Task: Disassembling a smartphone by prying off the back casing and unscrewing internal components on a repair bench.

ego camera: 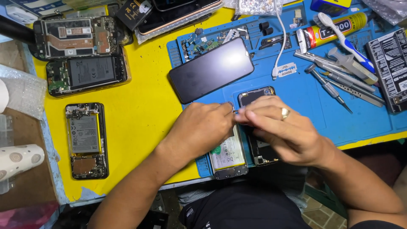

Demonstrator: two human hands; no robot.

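My left hand (202, 127) rests over the top of an opened phone with a white battery (229, 154) on the blue work mat (296, 97). My right hand (282, 129), with a ring on one finger, meets it fingertip to fingertip at the phone's upper edge. The fingers pinch something small that I cannot make out. Under my right hand lies a dark phone back cover (256, 96) with a camera cutout. A black phone screen (212, 70) lies face up just beyond my hands.
Three opened phones (87, 140) lie on the yellow tabletop at left. Screwdrivers and tweezers (335, 80), a glue tube (330, 27), a toothbrush and a white cable sit on the mat's far right. A black battery (390, 70) lies at the right edge.
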